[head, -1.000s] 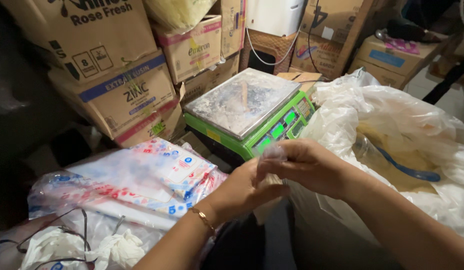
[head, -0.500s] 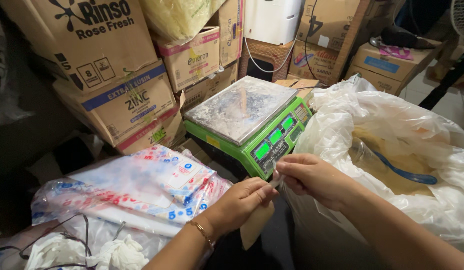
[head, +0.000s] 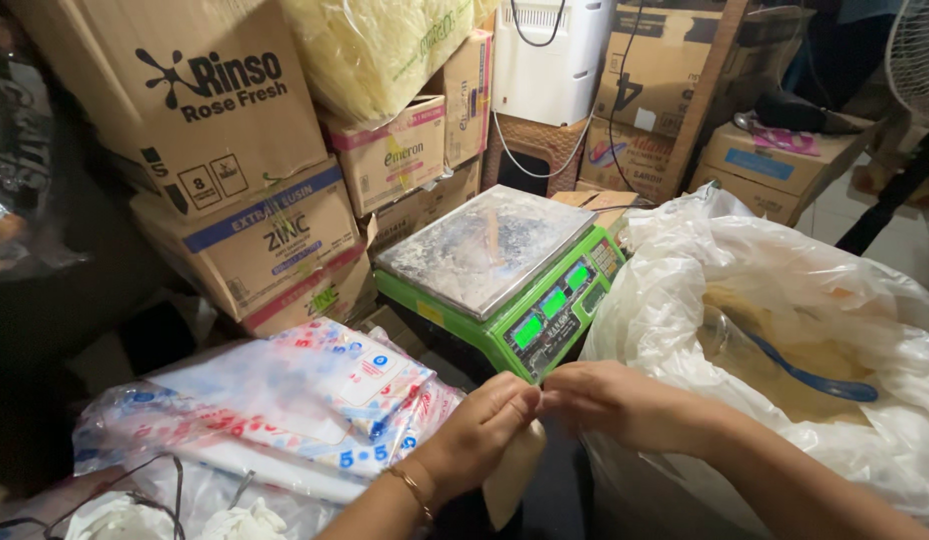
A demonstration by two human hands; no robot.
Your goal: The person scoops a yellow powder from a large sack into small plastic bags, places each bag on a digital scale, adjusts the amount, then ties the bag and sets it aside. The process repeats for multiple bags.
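Below the scale, at the hands: both meet over one small bag.
Left hand [head: 480, 435]: fingers pinched on the bag's top edge; a thin gold bracelet [head: 415, 492] at the wrist.
Right hand [head: 615, 405]: fingertips pinched on the same edge, touching the left fingertips.
Bag [head: 510, 472]: small, pale, hanging straight down from the pinch; it looks filled, though the contents cannot be told.
Scale [head: 505, 275]: green body, bare steel pan, just beyond the grip; nothing rests on the pan.
Sack [head: 685, 290]: large white plastic, open, right of the grip; tan powder inside.
Scoop [head: 805, 375]: clear cup with blue handle, lying in the sack, well apart from both hands.
Packets [head: 315, 400]: stack of flat printed plastic packs, left of the grip.
Boxes [head: 265, 240]: cardboard cartons stacked beyond the scale.
Progress, as judged: the bag appears filled, off the scale and in the hands, so portioning seems done for this one; its mouth is being worked between the fingers. Whether it is closed cannot be told. The sack holds much more powder.
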